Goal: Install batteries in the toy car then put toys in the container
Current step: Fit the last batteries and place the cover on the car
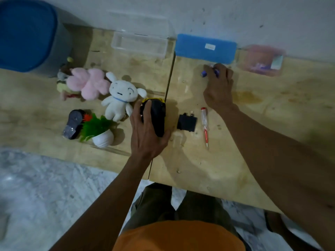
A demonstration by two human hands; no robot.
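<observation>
A black and yellow toy car (157, 116) lies upside down near the middle of the wooden table (199, 169). My left hand (147, 134) grips it from the near side. Its black battery cover (187, 122) lies just to the right, with a small screw (191, 111) beside it and a red-handled screwdriver (204, 125) further right. My right hand (218, 86) reaches toward the back and holds purple batteries (204, 73) in its fingers. A clear plastic container (139, 44) stands open at the back.
A white plush dog (121, 98), a pink plush (87, 82), a small potted plant (98, 131) and a dark toy (73, 125) sit to the left. A blue lid (205, 48) and a pink box (261, 60) lie at the back right. A blue-lidded bin (27, 35) stands far left.
</observation>
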